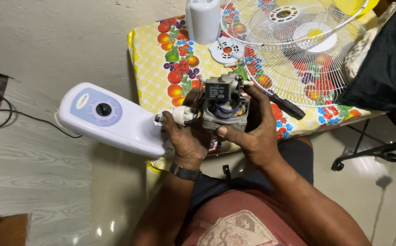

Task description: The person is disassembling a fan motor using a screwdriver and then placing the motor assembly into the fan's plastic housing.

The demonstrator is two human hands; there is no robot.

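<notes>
I hold the fan motor [224, 105] up in front of me, caught between both hands, just above my lap and at the near edge of the counter [154, 68]. My right hand [252, 132] wraps its right side and underside, thumb pressed across the lower front, so that grip is closed on the motor. My left hand [186, 136] cups the left side, fingers curled round the white plug-like end [180, 115] sticking out there; that grip is closed too. The motor is a squat grey metal block with a black box-shaped part on top and blue and white wires looped in its open middle. Just left of my left grip, touching it, hangs the white fan housing [109, 119] with its pale blue panel and black knob. Beyond my grips, on the fruit-patterned cloth, lie the white wire guard [298, 50] and a white cover [202, 20], cut off by the top edge. A dark tool handle [287, 105] pokes out past my right fingers; its tip is hidden behind them. The motor's back and underside are hidden by my palms
</notes>
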